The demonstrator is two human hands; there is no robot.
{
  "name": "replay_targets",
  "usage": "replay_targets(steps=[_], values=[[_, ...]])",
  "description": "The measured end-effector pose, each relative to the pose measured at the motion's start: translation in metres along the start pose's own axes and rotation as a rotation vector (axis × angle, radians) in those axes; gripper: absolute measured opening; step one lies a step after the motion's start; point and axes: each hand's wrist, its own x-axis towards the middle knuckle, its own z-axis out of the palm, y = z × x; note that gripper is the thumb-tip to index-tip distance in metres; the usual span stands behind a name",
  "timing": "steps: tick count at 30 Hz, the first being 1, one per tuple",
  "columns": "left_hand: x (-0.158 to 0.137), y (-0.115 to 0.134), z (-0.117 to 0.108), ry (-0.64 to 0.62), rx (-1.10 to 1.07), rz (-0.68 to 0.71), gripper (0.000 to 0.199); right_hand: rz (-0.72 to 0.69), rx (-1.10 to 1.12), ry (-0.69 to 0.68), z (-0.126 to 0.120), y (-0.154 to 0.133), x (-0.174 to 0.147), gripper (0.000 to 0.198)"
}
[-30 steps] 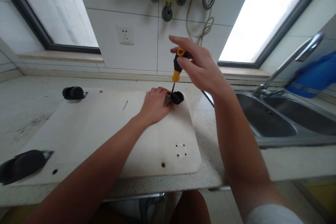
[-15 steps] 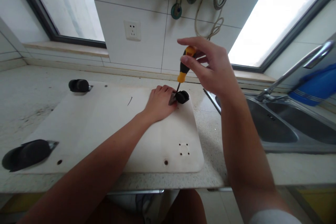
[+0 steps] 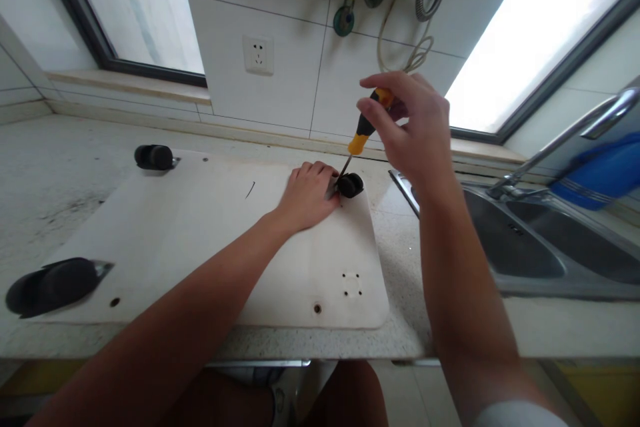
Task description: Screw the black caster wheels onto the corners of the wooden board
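Observation:
My right hand (image 3: pixel 413 123) grips a black and yellow screwdriver (image 3: pixel 367 123) by its handle, thumb and fingers around it. The screwdriver leans to the right, its shaft running down to the metal bracket of a black caster (image 3: pixel 351 185). My left hand (image 3: pixel 310 197) rests on the white board (image 3: pixel 205 233), its thumb and forefinger about that bracket. The exact tip contact and any screw under it are hidden. Two more casters stand on the board's left side, a small-looking one (image 3: pixel 153 157) at the back and a nearer one (image 3: pixel 55 285) in front.
The board lies on a speckled countertop (image 3: pixel 405 247), with screw holes (image 3: pixel 352 284) at its front right corner. A double steel sink (image 3: pixel 525 240) with a tap (image 3: pixel 565 137) is to the right. Behind are a tiled wall, a socket (image 3: pixel 259 55), pipe valves (image 3: pixel 344 19) and a looped cable (image 3: pixel 417 57).
My right hand and the screwdriver's handle have shifted right, so the screwdriver tilts more. My left hand stays by the caster. The whole view has shifted slightly.

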Motion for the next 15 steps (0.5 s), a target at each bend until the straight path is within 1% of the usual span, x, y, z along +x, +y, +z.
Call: replay_targets(steps=[2, 3, 4, 8, 9, 10, 13, 15], values=[[0.0, 0.0, 0.001, 0.007, -0.005, -0.001, 0.041, -0.002, -0.099, 0.111, 0.007, -0.002, -0.001, 0.031], [0.0, -0.001, 0.001, 0.009, -0.007, 0.0, 0.041, -0.001, -0.121, 0.124, 0.009, -0.005, -0.002, 0.032], [0.0, -0.002, 0.001, 0.009, -0.01, 0.003, 0.042, 0.0, -0.118, 0.099, 0.01, -0.007, -0.002, 0.033], [0.0, -0.003, 0.001, 0.01, -0.007, 0.011, 0.045, -0.004, 0.029, -0.129, 0.001, -0.017, -0.001, 0.032], [0.0, -0.003, 0.001, 0.008, -0.004, 0.011, 0.045, -0.006, 0.032, -0.143, 0.0, -0.016, -0.001, 0.032], [0.0, -0.002, 0.0, 0.007, -0.002, 0.01, 0.045, -0.012, 0.007, -0.121, 0.001, -0.015, -0.002, 0.032], [-0.001, 0.0, -0.002, 0.005, -0.001, 0.02, 0.046, -0.043, -0.146, 0.065, 0.01, -0.005, -0.004, 0.039], [-0.001, 0.003, -0.002, 0.001, 0.003, 0.03, 0.047, -0.048, -0.195, 0.153, 0.019, 0.002, -0.006, 0.045]])
